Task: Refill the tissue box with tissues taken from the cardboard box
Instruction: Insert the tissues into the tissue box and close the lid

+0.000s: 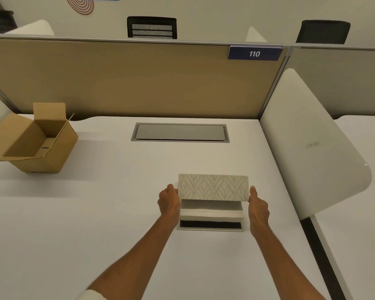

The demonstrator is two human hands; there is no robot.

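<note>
Head view: left hand (168,202) and right hand (258,207) grip opposite ends of patterned tissue box cover (213,187), raised over white tissue stack (211,212) on base on white counter (117,213). Open cardboard box (34,139) far left, well apart.

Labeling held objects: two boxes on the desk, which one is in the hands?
The patterned tissue box, near the desk's right front. The left hand and right hand grip its ends, tissues beneath. The cardboard box sits open, untouched, far left.
</note>
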